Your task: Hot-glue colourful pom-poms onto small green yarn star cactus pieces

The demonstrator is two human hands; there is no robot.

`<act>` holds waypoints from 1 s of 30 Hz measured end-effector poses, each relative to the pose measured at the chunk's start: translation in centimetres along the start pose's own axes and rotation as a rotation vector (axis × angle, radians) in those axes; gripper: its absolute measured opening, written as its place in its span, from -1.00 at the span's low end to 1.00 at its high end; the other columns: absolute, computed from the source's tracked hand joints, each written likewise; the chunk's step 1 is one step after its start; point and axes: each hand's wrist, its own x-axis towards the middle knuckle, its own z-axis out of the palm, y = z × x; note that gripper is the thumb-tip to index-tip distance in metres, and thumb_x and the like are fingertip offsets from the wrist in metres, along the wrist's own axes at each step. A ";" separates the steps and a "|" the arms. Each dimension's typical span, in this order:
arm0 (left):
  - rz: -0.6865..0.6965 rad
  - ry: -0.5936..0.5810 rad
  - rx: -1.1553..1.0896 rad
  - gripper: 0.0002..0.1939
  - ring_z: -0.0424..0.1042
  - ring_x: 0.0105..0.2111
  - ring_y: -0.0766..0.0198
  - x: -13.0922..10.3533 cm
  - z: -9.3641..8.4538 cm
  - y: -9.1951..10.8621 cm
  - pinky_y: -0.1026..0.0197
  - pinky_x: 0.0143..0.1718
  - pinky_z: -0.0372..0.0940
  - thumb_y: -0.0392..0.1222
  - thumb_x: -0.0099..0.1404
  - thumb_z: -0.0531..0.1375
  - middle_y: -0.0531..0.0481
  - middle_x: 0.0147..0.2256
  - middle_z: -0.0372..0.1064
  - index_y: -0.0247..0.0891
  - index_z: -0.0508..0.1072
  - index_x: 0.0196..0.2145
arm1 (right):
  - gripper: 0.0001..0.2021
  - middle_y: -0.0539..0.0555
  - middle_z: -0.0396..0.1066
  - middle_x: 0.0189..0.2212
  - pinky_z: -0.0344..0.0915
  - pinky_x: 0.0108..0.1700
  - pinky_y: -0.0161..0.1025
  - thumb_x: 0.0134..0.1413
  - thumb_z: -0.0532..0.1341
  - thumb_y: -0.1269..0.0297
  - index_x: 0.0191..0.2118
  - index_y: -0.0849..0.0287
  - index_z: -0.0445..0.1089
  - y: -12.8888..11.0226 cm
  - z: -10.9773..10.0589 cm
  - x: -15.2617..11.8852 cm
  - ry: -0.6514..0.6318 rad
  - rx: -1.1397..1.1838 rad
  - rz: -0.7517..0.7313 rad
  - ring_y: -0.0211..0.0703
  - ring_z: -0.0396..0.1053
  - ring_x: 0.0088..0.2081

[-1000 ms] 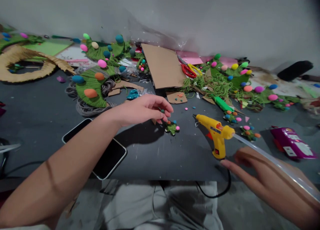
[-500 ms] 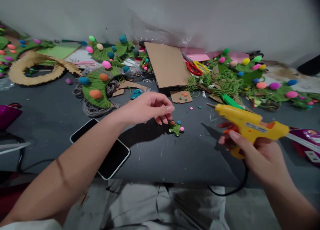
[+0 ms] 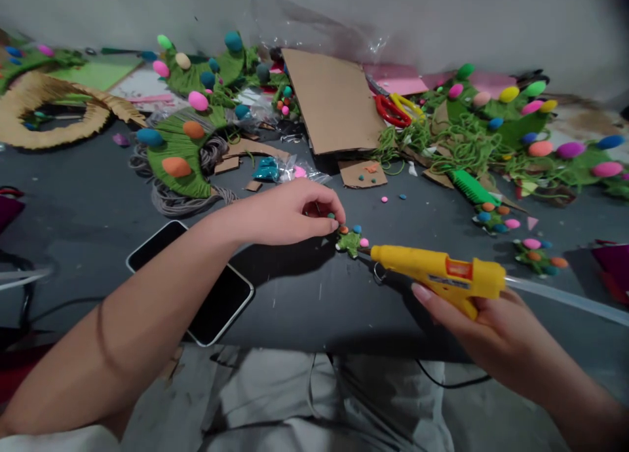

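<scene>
My right hand (image 3: 479, 324) is wrapped around the grip of a yellow hot glue gun (image 3: 417, 262), a clear glue stick trailing from its back. Its nozzle meets the lower right of a small green star-shaped piece (image 3: 349, 242) lying on the dark table. Orange, blue and pink balls sit on three of the star's points. My left hand (image 3: 295, 213) is curled at the star's upper left, thumb and index finger pinched. A small teal ball (image 3: 331, 216) shows at these fingertips, mostly covered by them. Two similar ball-tipped pieces (image 3: 538, 257) lie on the right.
A phone (image 3: 223, 308) lies under my left forearm. Behind are a cardboard sheet (image 3: 334, 105), red scissors (image 3: 392, 111), green yarn (image 3: 457, 144), a green comb (image 3: 474, 187) and a cardboard scrap (image 3: 348, 175) holding tiny balls. Green ball-covered shapes (image 3: 167, 150) and a straw-coloured ring (image 3: 54, 134) stand left.
My right hand has brought the glue gun left and down, so its nozzle reaches the star. My left fingers have closed beside the star. The view has shifted slightly.
</scene>
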 end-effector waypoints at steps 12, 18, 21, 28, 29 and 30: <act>0.024 -0.173 0.200 -0.65 0.46 -0.33 0.30 -1.1 0.0 0.9 0.31 -0.38 0.22 -0.22 0.32 0.19 0.00 -0.20 0.58 -0.15 0.62 0.02 | -0.66 0.05 0.61 -0.35 0.55 -0.04 -0.22 0.28 0.18 -0.05 -0.27 0.09 0.55 -0.1 0.0 0.5 -0.013 0.063 -0.004 -0.03 0.61 -0.22; 0.010 -0.178 0.215 -0.62 0.45 -0.35 0.30 -1.0 0.0 1.1 0.31 -0.38 0.21 -0.23 0.31 0.18 0.01 -0.20 0.58 -0.15 0.62 0.04 | -0.65 0.07 0.64 -0.15 0.56 -0.05 -0.16 0.32 0.16 -0.04 -0.14 0.07 0.58 0.6 0.4 0.4 -0.010 -0.010 -0.030 0.02 0.61 -0.13; 0.010 -0.172 0.228 -0.63 0.44 -0.37 0.31 -1.0 0.0 1.2 0.31 -0.37 0.21 -0.24 0.30 0.19 0.01 -0.21 0.58 -0.15 0.63 0.02 | -0.64 0.07 0.64 -0.17 0.55 0.01 -0.14 0.32 0.15 -0.03 -0.11 0.09 0.59 0.6 0.5 0.4 -0.001 -0.011 -0.024 0.01 0.61 -0.14; 0.015 -0.174 0.227 -0.62 0.43 -0.38 0.31 -0.9 0.1 1.1 0.32 -0.39 0.20 -0.23 0.30 0.19 0.01 -0.22 0.58 -0.14 0.63 0.03 | -0.64 0.06 0.65 -0.19 0.58 -0.04 -0.16 0.30 0.15 -0.02 -0.11 0.09 0.60 0.3 0.7 0.3 0.010 -0.012 -0.008 0.01 0.63 -0.18; 0.017 -0.175 0.223 -0.62 0.44 -0.37 0.31 -0.9 0.1 1.1 0.31 -0.38 0.20 -0.24 0.30 0.19 0.01 -0.22 0.59 -0.14 0.63 0.03 | -0.65 0.06 0.65 -0.17 0.58 -0.04 -0.14 0.30 0.16 -0.02 -0.11 0.08 0.60 0.4 0.8 0.2 0.014 -0.032 -0.013 0.04 0.63 -0.16; 0.019 -0.174 0.214 -0.62 0.45 -0.36 0.30 -0.9 0.1 1.0 0.32 -0.38 0.21 -0.24 0.30 0.19 0.01 -0.21 0.59 -0.14 0.63 0.03 | -0.65 0.06 0.66 -0.17 0.59 -0.05 -0.12 0.30 0.16 -0.02 -0.12 0.06 0.60 0.6 0.8 0.1 0.022 -0.055 -0.019 0.05 0.63 -0.15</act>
